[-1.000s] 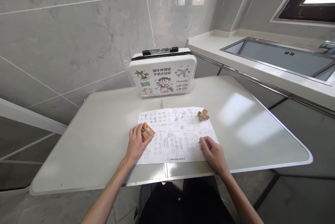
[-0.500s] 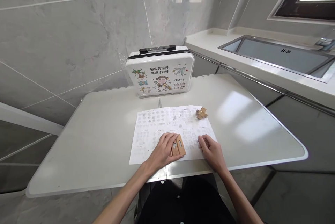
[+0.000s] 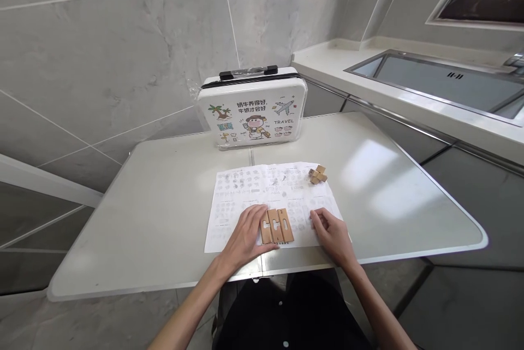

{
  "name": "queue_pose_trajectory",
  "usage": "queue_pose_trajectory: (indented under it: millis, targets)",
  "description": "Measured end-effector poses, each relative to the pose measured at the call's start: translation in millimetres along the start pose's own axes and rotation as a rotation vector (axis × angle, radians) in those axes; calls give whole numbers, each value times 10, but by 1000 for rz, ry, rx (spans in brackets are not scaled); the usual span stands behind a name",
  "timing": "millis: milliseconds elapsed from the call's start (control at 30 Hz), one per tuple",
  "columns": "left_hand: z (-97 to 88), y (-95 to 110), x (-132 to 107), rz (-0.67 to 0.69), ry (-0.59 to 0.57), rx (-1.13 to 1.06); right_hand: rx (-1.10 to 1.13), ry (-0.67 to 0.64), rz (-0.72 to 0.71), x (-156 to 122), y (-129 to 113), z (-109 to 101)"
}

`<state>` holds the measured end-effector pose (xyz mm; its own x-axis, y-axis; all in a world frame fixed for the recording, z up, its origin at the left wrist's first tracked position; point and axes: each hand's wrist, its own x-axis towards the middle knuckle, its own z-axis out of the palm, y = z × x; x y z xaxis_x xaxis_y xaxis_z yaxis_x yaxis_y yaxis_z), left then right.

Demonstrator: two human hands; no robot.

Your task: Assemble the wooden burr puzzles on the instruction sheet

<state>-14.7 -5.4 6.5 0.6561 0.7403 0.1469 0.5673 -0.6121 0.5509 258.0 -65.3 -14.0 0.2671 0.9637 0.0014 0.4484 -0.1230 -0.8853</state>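
I am watching from far away through the head camera. I think the step in hand is laying flat wooden pieces on the paper sheet (image 3: pixel 229 213). I count three of them: the left piece (image 3: pixel 266 236), the middle piece (image 3: pixel 277 236) and the right piece (image 3: pixel 290 236). They lie in a row near the front edge of the sheet, side by side. The right one has a 2 on it and a long hole.

My left hand (image 3: pixel 244 231) is at the left side of the row. Its fingers sit close together by the left piece, and the thumb is spread out below – it does not look like a tight pinch. My right hand (image 3: pixel 332 235) rests over the right side of the sheet, with its fingers curled in and its thumb against them. I cannot tell if anything is hidden inside.

I think the next move calls for the left fingers to lift off softly, so the row stays neat.

I also count one wooden block cluster (image 3: pixel 317 175) at the far right corner – its bits are too small to count – one white case (image 3: pixel 251 120) and one table (image 3: pixel 155 202).
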Motion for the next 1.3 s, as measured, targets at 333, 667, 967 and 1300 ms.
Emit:
queue_pose_trajectory:
  millis: [333, 667, 967, 1300]
  targets:
    - [-169, -22, -165, -65, 52, 49, -298, -143, -107, -174, -220, 166]
    - [-78, -22, -184, -261, 227, 200, -424, -68, -60, -221, -335, 487]
    - [-122, 50, -206, -246, 229, 20, -499, -105, -95, -171, -306, 471]
    - [-206, 364, -257, -490, -64, -776, -59, -186, -68, -310, -570, 382]
